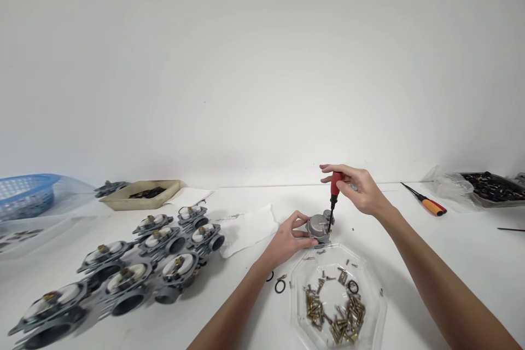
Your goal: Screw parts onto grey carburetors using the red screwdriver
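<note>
**Where are the hands?**

Close together but not touching. The right hand (356,188) pinches a red-handled screwdriver (335,183) upright, its tip down on top of a small grey carburetor (316,226). The left hand (289,238) grips that carburetor from the side, and it sits on the white bench (471,262).

**What's just below them?**

A clear many-sided tray (296,306) holding a heap of brass screws (315,303) and a black O-ring (353,286). Two more O-rings (280,286) lie on the bench just left of it.

**And farther out?**

To the left, a white cloth (246,232), then rows of grey carburetors (125,279). Beyond them sit a beige tray (172,190) of dark parts and a blue basket (24,191). To the right lie an orange-handled screwdriver (430,206) and a tray of black parts (492,188) (too small to identify) beside a plastic bag (453,188).
</note>
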`<action>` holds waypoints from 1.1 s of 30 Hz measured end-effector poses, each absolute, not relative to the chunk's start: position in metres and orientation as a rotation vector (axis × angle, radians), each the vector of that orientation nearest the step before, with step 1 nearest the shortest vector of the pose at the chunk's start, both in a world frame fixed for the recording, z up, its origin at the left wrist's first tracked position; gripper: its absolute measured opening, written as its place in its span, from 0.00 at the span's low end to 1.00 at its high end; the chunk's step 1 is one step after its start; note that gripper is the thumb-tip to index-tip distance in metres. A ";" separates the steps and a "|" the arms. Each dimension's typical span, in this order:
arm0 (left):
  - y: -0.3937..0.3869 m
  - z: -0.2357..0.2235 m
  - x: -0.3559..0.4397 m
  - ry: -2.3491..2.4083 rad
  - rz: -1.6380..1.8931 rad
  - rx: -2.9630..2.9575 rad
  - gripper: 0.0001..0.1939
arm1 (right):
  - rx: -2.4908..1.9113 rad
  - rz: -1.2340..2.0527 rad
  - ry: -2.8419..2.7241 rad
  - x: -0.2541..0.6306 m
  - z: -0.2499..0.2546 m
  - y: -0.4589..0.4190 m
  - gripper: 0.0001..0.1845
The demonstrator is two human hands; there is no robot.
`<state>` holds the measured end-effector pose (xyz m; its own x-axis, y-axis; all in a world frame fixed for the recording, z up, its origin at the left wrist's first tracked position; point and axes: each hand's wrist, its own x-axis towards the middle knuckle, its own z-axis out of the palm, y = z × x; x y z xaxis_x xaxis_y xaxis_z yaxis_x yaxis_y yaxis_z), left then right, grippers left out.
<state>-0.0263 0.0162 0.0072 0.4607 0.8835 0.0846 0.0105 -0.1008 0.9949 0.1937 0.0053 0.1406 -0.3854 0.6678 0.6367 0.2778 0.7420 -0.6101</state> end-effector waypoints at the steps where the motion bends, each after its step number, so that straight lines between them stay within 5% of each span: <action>1: 0.015 0.009 -0.026 0.824 0.903 1.504 0.29 | -0.728 0.489 -1.983 0.194 0.141 0.006 0.15; 6: 0.013 0.011 -0.024 0.829 0.899 1.528 0.28 | -0.808 0.277 -1.976 0.196 0.140 0.009 0.12; 12: 0.016 0.006 -0.025 0.909 0.902 1.600 0.26 | -0.754 0.436 -1.990 0.199 0.139 0.004 0.17; 18: 0.016 0.007 -0.031 1.066 0.935 1.833 0.26 | -0.866 0.147 -2.056 0.200 0.137 0.006 0.18; 25: 0.016 0.009 -0.032 1.093 0.960 1.858 0.23 | -0.756 0.277 -2.069 0.204 0.133 0.008 0.25; 33: 0.015 0.008 -0.030 1.060 0.946 1.775 0.25 | -0.906 -0.258 -2.141 0.201 0.134 0.004 0.22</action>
<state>-0.0299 0.0154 0.0083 0.3569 0.9169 0.1788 0.2818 -0.2881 0.9152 0.2006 0.0042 0.1341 -0.4406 0.5215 0.7307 0.6804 0.7250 -0.1072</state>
